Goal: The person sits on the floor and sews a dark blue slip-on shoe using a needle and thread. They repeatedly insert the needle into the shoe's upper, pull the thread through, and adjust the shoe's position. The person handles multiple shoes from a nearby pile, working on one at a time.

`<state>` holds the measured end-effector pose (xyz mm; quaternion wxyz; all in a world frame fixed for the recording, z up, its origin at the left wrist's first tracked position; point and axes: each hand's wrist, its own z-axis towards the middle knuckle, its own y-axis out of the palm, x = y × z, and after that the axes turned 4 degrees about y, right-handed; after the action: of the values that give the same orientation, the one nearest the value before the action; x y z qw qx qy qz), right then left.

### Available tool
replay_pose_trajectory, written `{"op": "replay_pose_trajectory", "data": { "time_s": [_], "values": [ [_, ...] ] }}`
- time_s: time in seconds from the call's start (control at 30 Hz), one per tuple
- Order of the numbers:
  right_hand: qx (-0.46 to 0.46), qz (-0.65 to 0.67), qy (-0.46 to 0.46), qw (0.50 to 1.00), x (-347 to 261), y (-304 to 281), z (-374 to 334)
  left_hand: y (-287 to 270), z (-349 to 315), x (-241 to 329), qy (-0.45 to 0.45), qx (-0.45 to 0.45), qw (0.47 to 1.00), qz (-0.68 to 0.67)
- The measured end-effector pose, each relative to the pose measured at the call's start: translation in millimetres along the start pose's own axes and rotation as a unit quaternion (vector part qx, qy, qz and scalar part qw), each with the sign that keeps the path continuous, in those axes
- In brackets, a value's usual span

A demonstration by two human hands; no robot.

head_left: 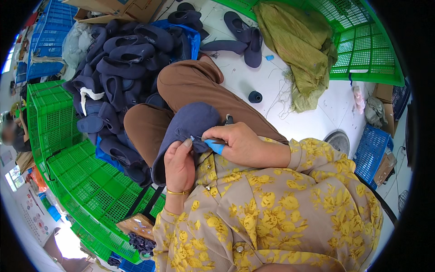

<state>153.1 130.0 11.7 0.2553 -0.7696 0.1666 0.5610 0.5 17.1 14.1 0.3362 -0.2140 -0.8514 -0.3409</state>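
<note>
A navy cloth slipper (192,119) rests across my lap, its sole end pointing away from me. My left hand (180,167) pinches the slipper's edge between thumb and fingers. Close beside it, my right hand (242,144) is closed around a thin pointed tool (198,137), whose fine tip meets the cloth by my left thumb. Whether this is a needle or the tip of snips I cannot tell. Blue tape (215,147) wraps a finger of the right hand. A small dark piece (229,119) pokes up behind that hand; most of it is hidden.
To the left lies a big heap of navy slippers (122,59) beside green plastic crates (86,181). More loose slippers (242,34) and a dark thread spool (255,97) are on the white floor. An olive sack (299,45) leans by a green crate (367,54); a blue crate (371,152) stands right.
</note>
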Motion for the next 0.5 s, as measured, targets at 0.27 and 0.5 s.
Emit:
{"op": "replay_pose_trajectory", "data": {
  "time_s": [0.27, 0.5],
  "values": [
    [-0.03, -0.026, 0.034, 0.999, -6, 1, 3, -3, 0, -2, -0.001, -0.006, 1.0, -0.003],
    [-0.004, -0.097, -0.02, 0.995, 4, 16, 5, -9, 0, -4, 0.005, -0.045, 0.998, -0.042]
  ]
}}
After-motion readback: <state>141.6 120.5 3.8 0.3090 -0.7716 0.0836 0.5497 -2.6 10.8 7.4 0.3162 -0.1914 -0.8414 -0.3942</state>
